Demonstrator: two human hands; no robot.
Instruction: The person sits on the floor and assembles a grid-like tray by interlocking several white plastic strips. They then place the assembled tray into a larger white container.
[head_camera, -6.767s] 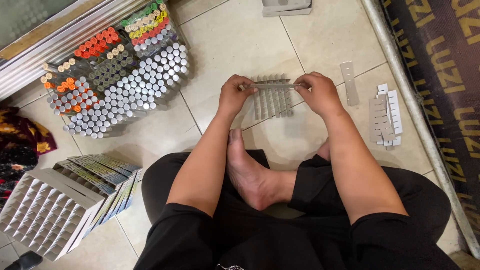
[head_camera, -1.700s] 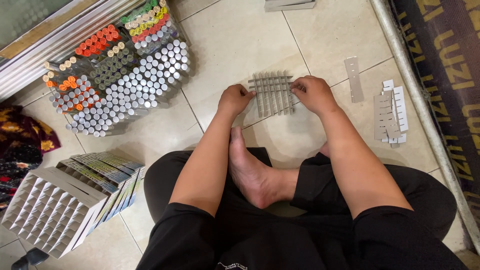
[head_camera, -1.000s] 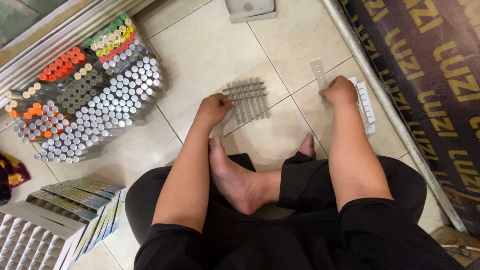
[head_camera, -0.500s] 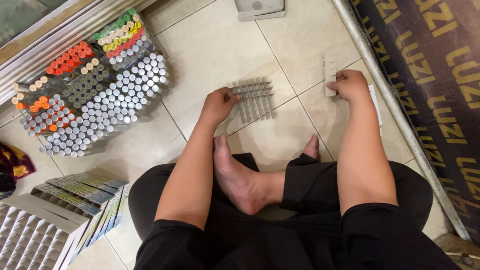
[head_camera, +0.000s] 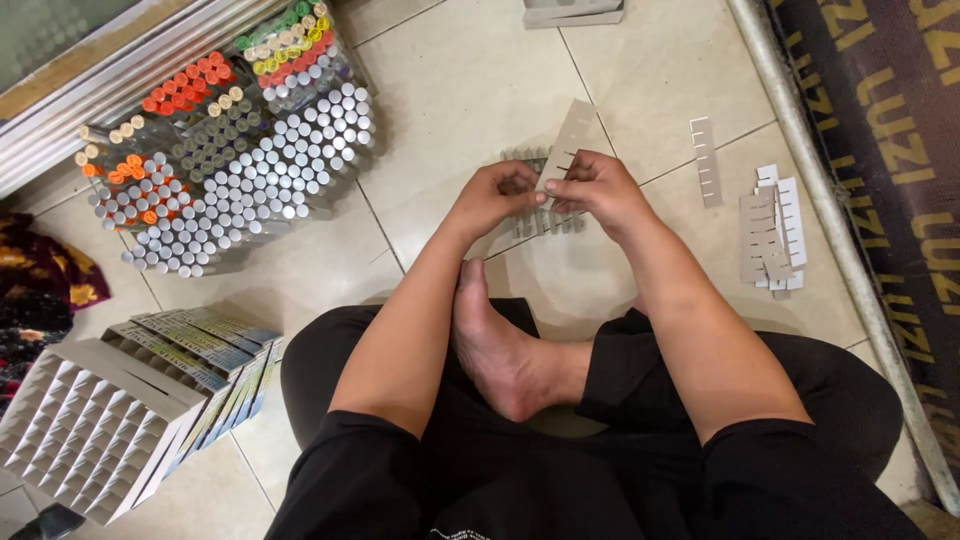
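**Both hands on one slotted cardboard strip, above the half-built grid**

I see a grey slotted cardboard strip (head_camera: 570, 140) held up off the floor, tilted, slots along its lower edge. My right hand (head_camera: 592, 188) pinches its lower end, fingers closed on the card. My left hand (head_camera: 492, 196) meets it at the same end, fingertips closed on the strip's bottom corner. Both hands touch each other there.

Directly under the hands, on the tiled floor (head_camera: 470, 90), lies the partly assembled divider grid (head_camera: 540, 215), mostly hidden by the fingers.

Further right: one loose slotted strip (head_camera: 706, 162) lying alone, then a stack of slotted strips (head_camera: 770, 240) near the metal rail (head_camera: 830, 230).

Below the hands, my bare foot (head_camera: 500, 345) rests across black trousers (head_camera: 480, 470).

Left side: a packed cluster of upright tubes (head_camera: 225, 160) with silver, orange, green and yellow caps. Lower left: finished cardboard cell dividers (head_camera: 95, 425) leaning against flattened printed boxes (head_camera: 215, 350).
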